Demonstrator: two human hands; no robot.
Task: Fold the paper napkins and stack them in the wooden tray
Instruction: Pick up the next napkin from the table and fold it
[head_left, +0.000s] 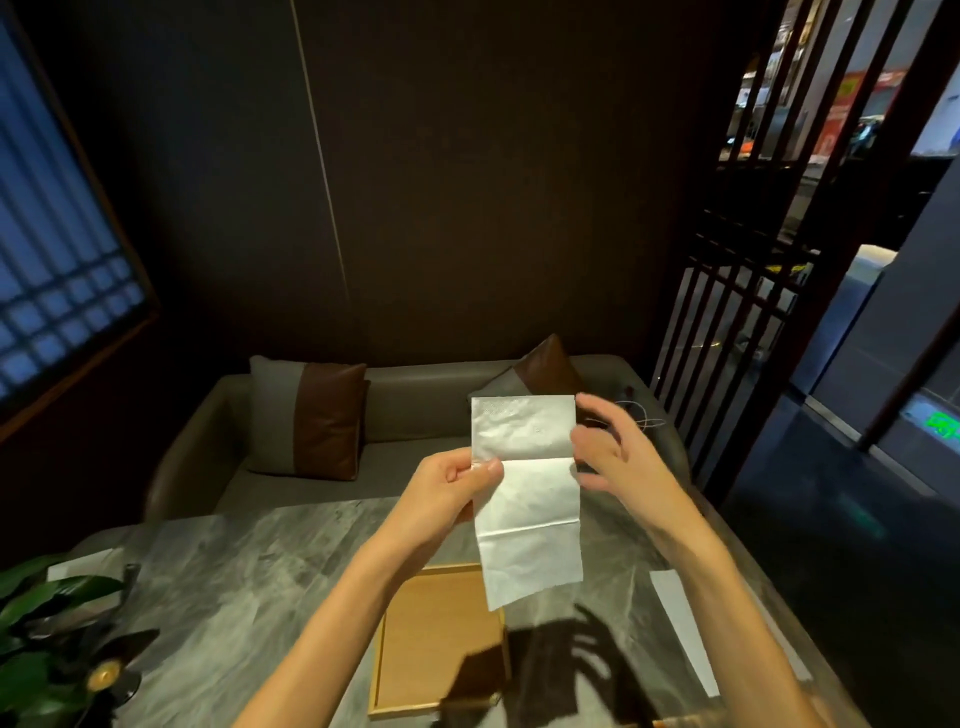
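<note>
Napkin (524, 493): white paper, opened into a long creased strip, held upright in the air above the table, its lower end hanging over the far right corner of the tray.
Left hand (460, 480): thumb and fingers pinch the strip's left edge at the upper crease.
Right hand (610, 452): at the strip's right edge, fingers spread and loosely bent; I cannot tell whether it grips the paper.
Wooden tray (436, 634): flat on the table, below the hands.
Second napkin (683, 629): narrow folded white strip lying on the table, right of the tray and apart from it.
Table (234, 597): grey marble pattern.
Sofa (415, 415): grey, beyond the table, with two-tone cushions.
Plant (47, 623): green leaves at the near left corner.
</note>
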